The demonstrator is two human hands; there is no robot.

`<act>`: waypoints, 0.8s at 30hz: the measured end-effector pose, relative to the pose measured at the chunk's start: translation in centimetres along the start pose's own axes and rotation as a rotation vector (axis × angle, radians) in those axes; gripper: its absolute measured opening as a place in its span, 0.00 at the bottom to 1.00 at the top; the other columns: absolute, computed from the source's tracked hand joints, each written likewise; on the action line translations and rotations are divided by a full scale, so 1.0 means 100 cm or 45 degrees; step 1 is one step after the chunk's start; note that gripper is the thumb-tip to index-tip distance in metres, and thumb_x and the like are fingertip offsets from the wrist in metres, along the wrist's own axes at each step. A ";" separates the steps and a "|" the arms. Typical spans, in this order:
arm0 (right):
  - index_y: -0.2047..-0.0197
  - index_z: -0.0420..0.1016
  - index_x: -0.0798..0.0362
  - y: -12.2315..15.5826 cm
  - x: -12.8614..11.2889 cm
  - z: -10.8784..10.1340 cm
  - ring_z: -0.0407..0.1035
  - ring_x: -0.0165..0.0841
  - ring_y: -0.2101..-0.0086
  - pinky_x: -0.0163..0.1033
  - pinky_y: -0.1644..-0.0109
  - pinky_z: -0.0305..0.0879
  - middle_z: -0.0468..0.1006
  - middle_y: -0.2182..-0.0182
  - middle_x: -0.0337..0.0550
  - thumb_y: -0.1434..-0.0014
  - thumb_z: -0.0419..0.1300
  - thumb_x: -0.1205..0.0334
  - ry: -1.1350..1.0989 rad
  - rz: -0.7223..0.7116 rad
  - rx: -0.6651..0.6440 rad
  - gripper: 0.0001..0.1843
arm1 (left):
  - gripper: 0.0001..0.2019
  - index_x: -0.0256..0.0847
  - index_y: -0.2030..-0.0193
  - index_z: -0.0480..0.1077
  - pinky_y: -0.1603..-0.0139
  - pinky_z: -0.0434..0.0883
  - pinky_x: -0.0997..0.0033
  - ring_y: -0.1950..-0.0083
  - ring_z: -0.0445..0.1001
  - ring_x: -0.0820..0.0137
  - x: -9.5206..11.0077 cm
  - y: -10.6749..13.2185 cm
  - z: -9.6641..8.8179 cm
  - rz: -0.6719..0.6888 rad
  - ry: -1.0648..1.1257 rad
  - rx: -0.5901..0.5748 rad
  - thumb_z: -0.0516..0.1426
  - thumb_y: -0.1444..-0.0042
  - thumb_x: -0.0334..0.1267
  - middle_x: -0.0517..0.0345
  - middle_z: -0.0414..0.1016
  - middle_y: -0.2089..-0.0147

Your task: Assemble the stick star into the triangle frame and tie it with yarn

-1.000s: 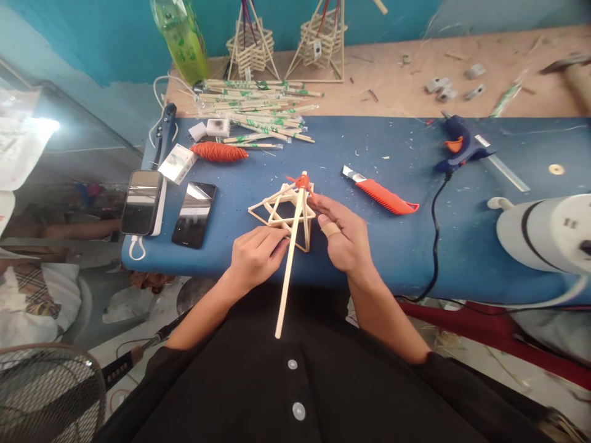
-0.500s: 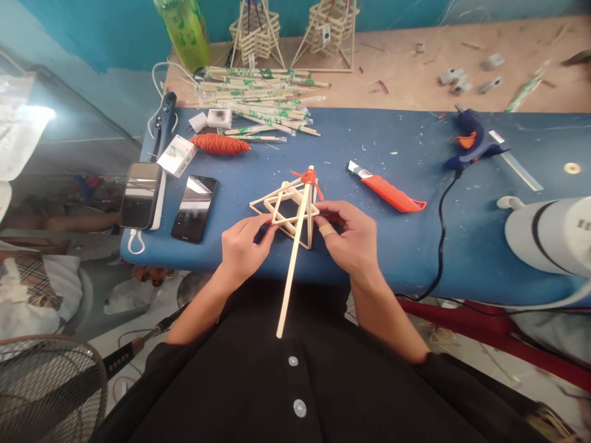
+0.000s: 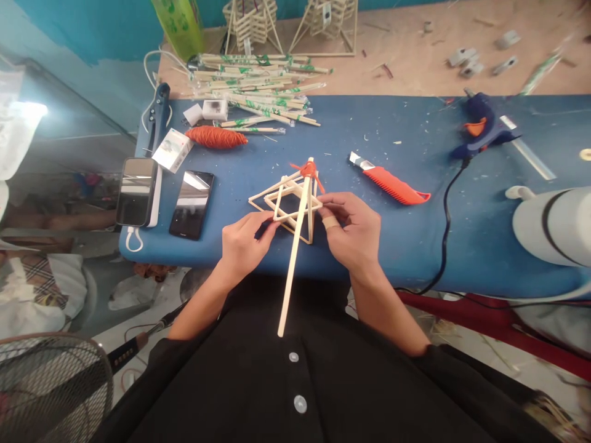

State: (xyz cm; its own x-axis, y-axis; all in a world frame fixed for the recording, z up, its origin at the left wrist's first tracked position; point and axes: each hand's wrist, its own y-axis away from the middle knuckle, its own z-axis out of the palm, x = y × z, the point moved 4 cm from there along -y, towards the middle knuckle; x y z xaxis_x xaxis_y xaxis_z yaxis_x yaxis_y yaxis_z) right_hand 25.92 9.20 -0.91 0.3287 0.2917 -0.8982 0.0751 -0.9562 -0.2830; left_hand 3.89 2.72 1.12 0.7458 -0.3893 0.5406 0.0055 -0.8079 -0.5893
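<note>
Wooden sticks are joined into a star frame [image 3: 287, 206], which is held just above the near edge of the blue worktop [image 3: 406, 240]. Its left side is pinched by the left hand [image 3: 242, 243]. Its right side is pinched by the right hand [image 3: 353, 231]. Orange thread [image 3: 307, 169] is tied at the top, where 1 long stick [image 3: 290, 271] is fixed. An orange knife [image 3: 392, 186] lies near the right hand.

I'm in a small craft workshop. My blue work table [image 3: 462, 246] is dusted with wood shavings and carries a glue gun [image 3: 480, 126], an orange utility knife [image 3: 392, 186], a spool of orange thread [image 3: 216, 136] and a heap of wrapped bamboo sticks [image 3: 261, 92]. Finished stick frames [image 3: 252, 24] stand against the turquoise wall.
</note>
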 end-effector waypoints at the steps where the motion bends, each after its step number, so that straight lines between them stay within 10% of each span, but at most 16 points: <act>1: 0.51 0.88 0.46 0.000 -0.001 0.000 0.87 0.37 0.59 0.45 0.53 0.87 0.90 0.58 0.41 0.31 0.66 0.68 0.009 -0.010 -0.003 0.11 | 0.02 0.39 0.51 0.83 0.54 0.83 0.76 0.57 0.92 0.69 -0.001 0.000 0.000 -0.006 0.011 -0.010 0.69 0.28 0.32 0.55 0.93 0.56; 24: 0.51 0.84 0.46 0.004 -0.005 -0.001 0.83 0.36 0.61 0.45 0.56 0.88 0.87 0.56 0.42 0.36 0.70 0.68 -0.001 -0.147 -0.074 0.11 | 0.06 0.42 0.48 0.84 0.57 0.81 0.75 0.56 0.90 0.69 -0.014 -0.015 0.000 -0.075 -0.005 -0.103 0.64 0.24 0.32 0.55 0.92 0.54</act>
State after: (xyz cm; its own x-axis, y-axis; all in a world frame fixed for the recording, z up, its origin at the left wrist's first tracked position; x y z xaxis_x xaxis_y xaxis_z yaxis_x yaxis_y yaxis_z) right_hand 25.90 8.63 -0.57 0.3139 0.4001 -0.8610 0.1668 -0.9160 -0.3649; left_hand 2.90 4.47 1.25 0.7484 -0.3384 0.5704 -0.0042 -0.8624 -0.5062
